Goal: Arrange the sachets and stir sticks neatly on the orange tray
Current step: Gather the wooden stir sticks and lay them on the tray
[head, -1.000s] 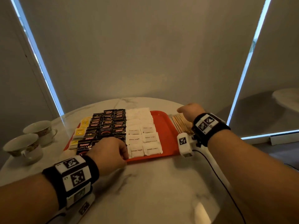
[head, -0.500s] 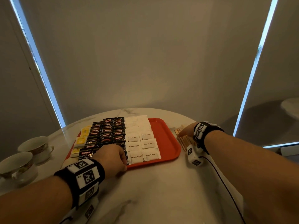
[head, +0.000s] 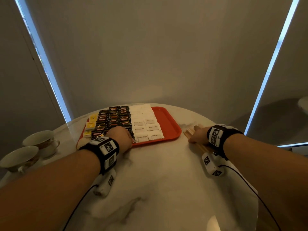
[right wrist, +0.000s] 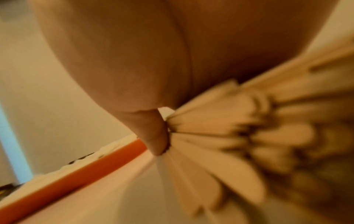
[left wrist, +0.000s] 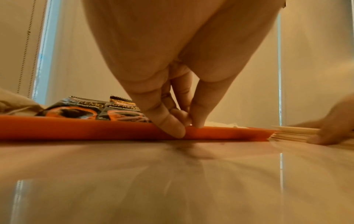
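The orange tray lies on the marble table with rows of yellow sachets, black coffee sachets and white sugar sachets; its right strip is bare. My left hand is at the tray's near edge. In the left wrist view my left hand pinches the tray's rim between thumb and fingertips. To the right of the tray, wooden stir sticks lie on the table. My right hand is curled over them, with the thumb pressed against the bundle.
Two teacups stand at the table's left edge. Camera cables trail from both wrists across the near table. A second round table shows at the far right. Drawn blinds close off the back.
My right hand has come down and nearer along the stir sticks and now lies over them. My left hand has stayed at the tray's near edge. The head view has tilted up.
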Available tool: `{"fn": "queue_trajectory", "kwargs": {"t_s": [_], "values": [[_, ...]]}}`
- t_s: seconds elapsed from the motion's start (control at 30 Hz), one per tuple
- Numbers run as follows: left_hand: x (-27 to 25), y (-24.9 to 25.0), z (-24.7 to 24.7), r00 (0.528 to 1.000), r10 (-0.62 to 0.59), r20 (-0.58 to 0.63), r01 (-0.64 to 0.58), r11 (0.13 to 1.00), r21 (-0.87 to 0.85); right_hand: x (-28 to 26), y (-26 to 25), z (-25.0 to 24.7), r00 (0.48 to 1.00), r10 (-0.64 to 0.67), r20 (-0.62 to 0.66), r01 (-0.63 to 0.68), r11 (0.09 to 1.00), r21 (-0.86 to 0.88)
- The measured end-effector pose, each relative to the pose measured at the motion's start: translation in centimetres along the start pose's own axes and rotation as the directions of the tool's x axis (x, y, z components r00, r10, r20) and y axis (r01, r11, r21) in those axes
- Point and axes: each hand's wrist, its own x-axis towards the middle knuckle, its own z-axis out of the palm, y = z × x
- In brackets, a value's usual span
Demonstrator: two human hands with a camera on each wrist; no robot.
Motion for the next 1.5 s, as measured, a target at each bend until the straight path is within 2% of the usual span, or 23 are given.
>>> {"fn": "queue_trajectory", "kwargs": {"t_s": [0.23, 0.4, 0.47, 0.63, 0.73, 0.83, 0.93, 1.13, 1.23, 1.37, 1.43, 1.5], "values": [[-0.5, -0.7, -0.3, 0.999, 0.036, 0.014, -0.036, 0.999, -0.019, -6.6, -2.3, 3.2, 0.977, -0.162, 0.142, 0.180, 0.975, -0.129], [-1.6, -1.1, -1.1, 0.995, 0.072, 0.072, -0.067, 0.995, -0.071, -11.6, -5.2, 6.9, 0.912, -0.348, 0.216, 0.385, 0.908, -0.166], [-1.9, -1.2, -1.5, 0.992, 0.078, 0.100, -0.072, 0.995, -0.065, -12.7, -5.9, 7.8, 0.894, -0.390, 0.222, 0.428, 0.889, -0.164], [-2.3, -1.1, -1.6, 0.986, 0.112, 0.123, -0.113, 0.994, -0.001, -13.3, -6.3, 8.3, 0.888, -0.409, 0.208, 0.446, 0.876, -0.183], [-2.1, -1.1, -1.5, 0.984, 0.117, 0.135, -0.120, 0.993, 0.015, -13.1, -6.3, 7.8, 0.902, -0.401, 0.159, 0.427, 0.879, -0.209], [-1.7, -1.2, -1.5, 0.983, 0.111, 0.147, -0.112, 0.994, 0.001, -12.3, -6.3, 6.6, 0.948, -0.299, 0.109, 0.315, 0.928, -0.200], [-1.7, -1.3, -1.4, 0.982, 0.114, 0.148, -0.113, 0.994, -0.015, -11.3, -6.0, 5.9, 0.959, -0.228, 0.166, 0.255, 0.952, -0.167], [-1.6, -1.3, -1.5, 0.984, 0.110, 0.137, -0.104, 0.993, -0.050, -12.2, -6.3, 7.2, 0.938, -0.282, 0.202, 0.331, 0.903, -0.274], [-1.4, -1.4, -1.7, 0.986, 0.090, 0.137, -0.079, 0.994, -0.080, -13.8, -6.4, 7.5, 0.892, -0.366, 0.265, 0.437, 0.850, -0.294], [-1.5, -1.2, -1.9, 0.985, 0.072, 0.158, -0.058, 0.994, -0.088, -17.4, -7.6, 8.9, 0.735, -0.582, 0.349, 0.676, 0.666, -0.314], [-1.8, -1.2, -2.0, 0.977, 0.089, 0.192, -0.077, 0.994, -0.072, -18.8, -8.3, 9.6, 0.669, -0.643, 0.372, 0.742, 0.597, -0.304], [-2.5, -1.3, -2.1, 0.968, 0.105, 0.228, -0.079, 0.990, -0.121, -19.3, -8.9, 9.9, 0.627, -0.678, 0.383, 0.779, 0.557, -0.288]]}}
